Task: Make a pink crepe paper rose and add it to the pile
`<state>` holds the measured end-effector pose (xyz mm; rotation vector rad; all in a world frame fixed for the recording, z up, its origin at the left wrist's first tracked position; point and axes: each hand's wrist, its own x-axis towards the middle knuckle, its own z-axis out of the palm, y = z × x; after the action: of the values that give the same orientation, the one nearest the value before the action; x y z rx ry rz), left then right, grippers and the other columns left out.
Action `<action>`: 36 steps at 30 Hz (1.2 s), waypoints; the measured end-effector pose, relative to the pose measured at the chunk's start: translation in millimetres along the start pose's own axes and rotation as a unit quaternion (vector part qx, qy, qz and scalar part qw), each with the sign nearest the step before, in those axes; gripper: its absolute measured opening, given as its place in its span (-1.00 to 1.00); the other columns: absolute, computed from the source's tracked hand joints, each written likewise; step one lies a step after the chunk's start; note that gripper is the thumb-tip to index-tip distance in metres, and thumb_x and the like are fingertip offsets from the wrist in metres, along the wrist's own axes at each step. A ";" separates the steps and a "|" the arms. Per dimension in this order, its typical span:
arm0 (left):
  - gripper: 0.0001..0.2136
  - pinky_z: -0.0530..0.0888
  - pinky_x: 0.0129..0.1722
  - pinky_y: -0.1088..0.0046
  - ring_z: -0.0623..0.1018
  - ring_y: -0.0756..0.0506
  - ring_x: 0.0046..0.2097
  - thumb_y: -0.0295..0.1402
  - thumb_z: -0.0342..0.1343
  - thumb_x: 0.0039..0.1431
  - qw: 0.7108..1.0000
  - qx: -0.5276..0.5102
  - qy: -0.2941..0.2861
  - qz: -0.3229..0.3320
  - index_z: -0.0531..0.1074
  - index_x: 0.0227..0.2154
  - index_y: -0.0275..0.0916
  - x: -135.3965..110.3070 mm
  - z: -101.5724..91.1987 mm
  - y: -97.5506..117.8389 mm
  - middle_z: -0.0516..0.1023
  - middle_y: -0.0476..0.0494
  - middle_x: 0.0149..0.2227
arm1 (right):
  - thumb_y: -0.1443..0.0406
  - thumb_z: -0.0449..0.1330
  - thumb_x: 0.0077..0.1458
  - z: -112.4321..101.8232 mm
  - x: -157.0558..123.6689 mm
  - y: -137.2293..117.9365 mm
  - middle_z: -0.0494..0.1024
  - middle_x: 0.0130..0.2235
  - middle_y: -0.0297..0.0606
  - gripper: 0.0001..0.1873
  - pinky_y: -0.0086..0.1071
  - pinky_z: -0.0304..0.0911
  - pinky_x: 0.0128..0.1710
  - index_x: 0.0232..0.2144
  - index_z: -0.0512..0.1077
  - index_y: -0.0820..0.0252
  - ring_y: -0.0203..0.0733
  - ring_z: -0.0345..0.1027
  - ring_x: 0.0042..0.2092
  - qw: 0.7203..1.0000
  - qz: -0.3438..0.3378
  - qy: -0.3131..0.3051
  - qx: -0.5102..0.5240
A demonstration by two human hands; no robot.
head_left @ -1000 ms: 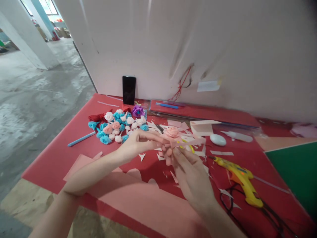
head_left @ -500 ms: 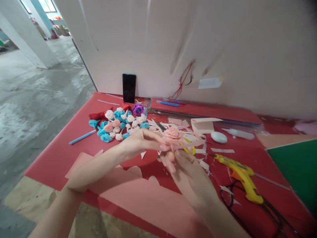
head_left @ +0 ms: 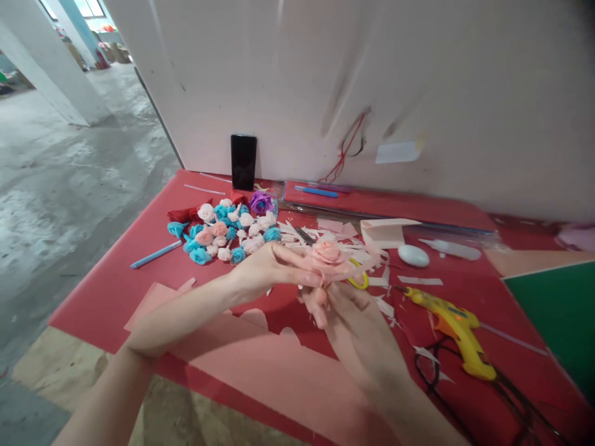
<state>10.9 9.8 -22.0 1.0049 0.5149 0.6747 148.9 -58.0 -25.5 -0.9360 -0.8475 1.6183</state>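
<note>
A pink paper rose (head_left: 326, 253) is held upright between my two hands, above the middle of the red table. My left hand (head_left: 288, 265) pinches it from the left, thumb and fingers at the base of the petals. Below the bloom, the fingers of my right hand (head_left: 351, 310) close round its bottom end; the exact grip is partly hidden. A loose pink strip (head_left: 367, 266) sticks out from the rose to the right. Behind it lie yellow-handled scissors (head_left: 359, 275), partly covered by the hands and paper scraps.
Small crepe flowers (head_left: 218, 232) in blue, white and pink lie at the left. To the right are a yellow glue gun (head_left: 453, 328) with its cord, a white foam egg (head_left: 413, 256) and a glue bottle (head_left: 455, 249). Pink paper (head_left: 260, 371) covers the front; a phone (head_left: 243, 162) leans behind.
Both hands still hold the rose, which has tipped slightly so that more of its petals show. The loose strip has shifted a little. The view has moved slightly.
</note>
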 end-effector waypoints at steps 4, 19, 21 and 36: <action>-0.84 0.47 -0.31 0.42 0.54 -0.01 -0.46 -0.25 0.31 -0.02 0.998 0.012 -0.019 0.054 0.60 -0.56 -0.23 -5.7 3.3 3.6 0.55 -0.06 -0.52 | 0.03 0.31 -0.05 -4.4 1.2 2.5 0.40 -0.67 -0.41 -0.68 -0.33 0.23 -0.31 -0.64 0.47 0.08 -0.27 0.27 -0.49 0.995 -0.068 0.056 -0.052; -0.96 0.39 -0.20 0.41 0.44 -0.04 -0.27 -0.45 0.30 -0.10 0.934 0.246 0.073 0.250 0.58 -0.53 -0.18 -15.8 11.1 5.6 0.51 -0.07 -0.39 | 0.05 0.18 0.10 -2.9 -3.5 4.3 0.40 -0.63 -0.36 -0.62 -0.39 0.27 -0.47 -0.62 0.48 0.13 -0.25 0.34 -0.50 0.933 -0.214 0.126 -0.261; -0.95 0.39 -0.24 0.40 0.44 -0.03 -0.30 -0.45 0.29 -0.07 0.925 0.248 0.092 0.273 0.57 -0.55 -0.17 -15.4 12.6 1.6 0.50 -0.05 -0.42 | 0.08 0.19 0.10 -0.3 -4.0 1.9 0.38 -0.65 -0.36 -0.63 -0.37 0.27 -0.49 -0.65 0.47 0.11 -0.24 0.32 -0.53 0.920 -0.231 0.139 -0.283; -0.94 0.42 -0.28 0.45 0.45 0.00 -0.36 -0.48 0.24 -0.10 0.912 0.238 0.149 0.300 0.56 -0.57 -0.20 -15.5 16.1 -9.5 0.49 -0.03 -0.46 | 0.31 0.24 0.05 -6.2 -9.2 13.6 0.47 -0.64 -0.40 -0.86 -0.38 0.23 -0.55 -0.52 0.56 0.06 -0.30 0.28 -0.60 0.829 -0.357 0.200 -0.380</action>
<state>13.7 -14.3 -21.9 1.5583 0.6599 1.3076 150.1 -69.4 -38.7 -1.2302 -1.3608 0.3767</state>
